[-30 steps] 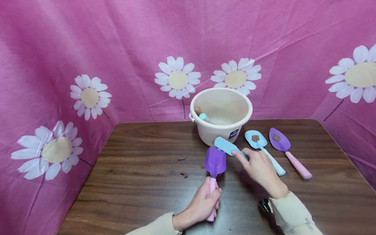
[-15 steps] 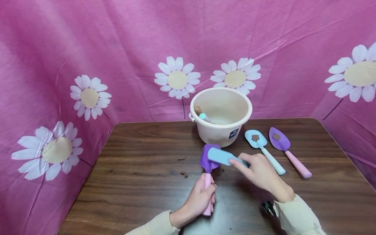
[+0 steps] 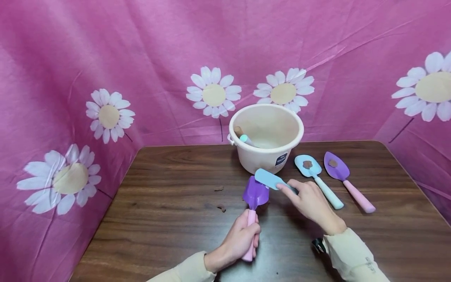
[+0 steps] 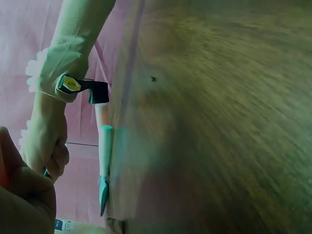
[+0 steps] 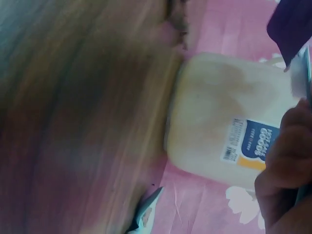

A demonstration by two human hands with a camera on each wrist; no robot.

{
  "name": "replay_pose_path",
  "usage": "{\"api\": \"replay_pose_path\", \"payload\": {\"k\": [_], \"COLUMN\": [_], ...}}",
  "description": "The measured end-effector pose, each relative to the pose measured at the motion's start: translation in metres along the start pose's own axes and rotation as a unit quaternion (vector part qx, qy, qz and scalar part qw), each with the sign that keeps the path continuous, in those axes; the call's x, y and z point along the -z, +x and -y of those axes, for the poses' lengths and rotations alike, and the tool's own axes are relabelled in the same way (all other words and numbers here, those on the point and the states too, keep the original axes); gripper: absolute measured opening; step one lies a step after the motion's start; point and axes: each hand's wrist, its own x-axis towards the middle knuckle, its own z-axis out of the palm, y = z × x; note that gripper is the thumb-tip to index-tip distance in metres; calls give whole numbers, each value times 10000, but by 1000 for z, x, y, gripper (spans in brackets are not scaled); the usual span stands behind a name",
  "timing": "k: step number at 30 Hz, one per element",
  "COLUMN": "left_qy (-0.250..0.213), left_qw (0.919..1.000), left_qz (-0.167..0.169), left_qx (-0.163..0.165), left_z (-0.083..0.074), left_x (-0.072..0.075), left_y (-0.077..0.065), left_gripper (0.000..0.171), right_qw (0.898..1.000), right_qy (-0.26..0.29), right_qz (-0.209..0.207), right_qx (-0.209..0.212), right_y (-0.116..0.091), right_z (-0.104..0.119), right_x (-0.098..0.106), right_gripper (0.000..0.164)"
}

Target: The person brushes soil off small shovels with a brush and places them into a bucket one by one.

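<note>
My left hand (image 3: 237,239) grips the pink handle of a purple hand trowel (image 3: 254,192), whose scoop is raised over the table and points at the bucket. My right hand (image 3: 311,201) holds a light blue brush (image 3: 267,178) with the forefinger stretched along its back. Pale bristles (image 5: 299,80) show under the brush in the right wrist view. The brush head overlaps the upper right edge of the scoop. Just behind both tools stands a cream bucket (image 3: 260,157), with a brown rod end and a mint-tipped handle inside on the left.
To the right lie a light blue trowel (image 3: 327,192) and a pointed purple trowel (image 3: 359,196), each with a brown patch on its blade. Small brown flakes (image 3: 221,208) lie on the wooden table (image 3: 158,219), left of the tools. A pink flowered cloth (image 3: 158,58) hangs behind.
The brush has swept left and down across the purple scoop, then back up to its right edge. The left hand has shifted slightly left with the trowel. Bucket and other trowels stay put.
</note>
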Motion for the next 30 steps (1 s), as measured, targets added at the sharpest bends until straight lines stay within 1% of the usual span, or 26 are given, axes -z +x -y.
{"api": "replay_pose_path", "payload": {"k": [2,5,8,10,12,15,19,21,23,25,30], "left_qy": [27,223,536,742,896,1009,1087,1121,1154,1173,1211], "left_qw": [10000,9997,9986,9972,9958,9946,9936,9932,9927,9924,9917], "left_qz": [25,8,-1,-45,-97,-183,-276,-285,-280,-271,-326], "left_qx": [44,39,-45,-121,-163,-151,-130,-157,-206,-256,-299], "left_z": [1,1,-1,-2,-4,-5,-6,-7,-8,-9,-9], "left_x": [-1,-1,0,0,1,1,0,0,0,1,2], "left_y": [0,0,0,1,2,2,3,2,2,2,2], "left_gripper": [13,13,14,15,16,17,17,18,18,17,16], "right_qw": [9996,9985,9978,9981,9989,9989,9926,9894,9876,9869,9891], "right_qy": [-243,-440,-486,-434,-347,-205,-214,-243,-282,-243,19], "right_qz": [-25,-71,-171,-227,-240,-217,3,96,100,9,-43], "right_qx": [-153,-316,-428,-383,-208,363,1196,1429,1540,1592,1472], "right_y": [1,3,5,6,6,3,-1,-3,-4,-4,-3], "right_z": [-2,-2,-1,1,6,16,32,37,38,37,30], "right_x": [-2,-2,2,5,8,11,14,14,13,12,8], "right_gripper": [40,43,44,43,41,37,37,38,39,39,36]}}
